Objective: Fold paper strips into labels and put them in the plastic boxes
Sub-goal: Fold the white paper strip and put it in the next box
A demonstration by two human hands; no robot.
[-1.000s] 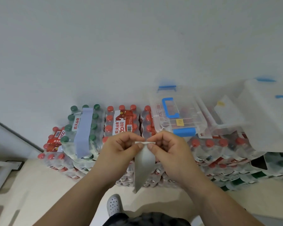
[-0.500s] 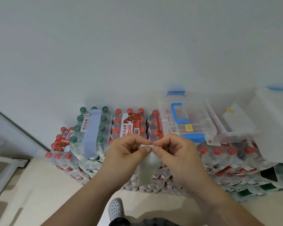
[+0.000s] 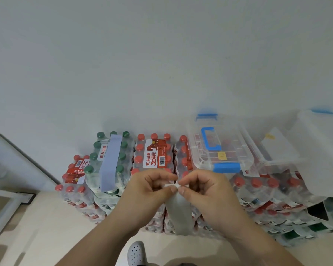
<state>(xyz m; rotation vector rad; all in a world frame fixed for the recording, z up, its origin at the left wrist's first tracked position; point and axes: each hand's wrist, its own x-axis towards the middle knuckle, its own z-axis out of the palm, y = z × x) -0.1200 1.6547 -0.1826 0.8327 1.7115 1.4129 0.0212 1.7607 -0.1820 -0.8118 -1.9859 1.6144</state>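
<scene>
Pinching the top edge of the paper strip [image 3: 178,214], left hand [image 3: 152,191] and right hand [image 3: 202,191] fingertip to fingertip, closed tight on it. Strip hanging straight down below the pinch, long axis vertical, free end pointing at the floor. Risk here: uneven pressure skewing the crease, or a slip dropping it. Plastic box [image 3: 217,148] waiting beyond the pinch, lid shut.

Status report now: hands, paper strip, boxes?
Left hand and right hand both pinch top of white paper strip. Strip hangs below. Clear plastic box with blue handle shut, nothing in the way.
</scene>
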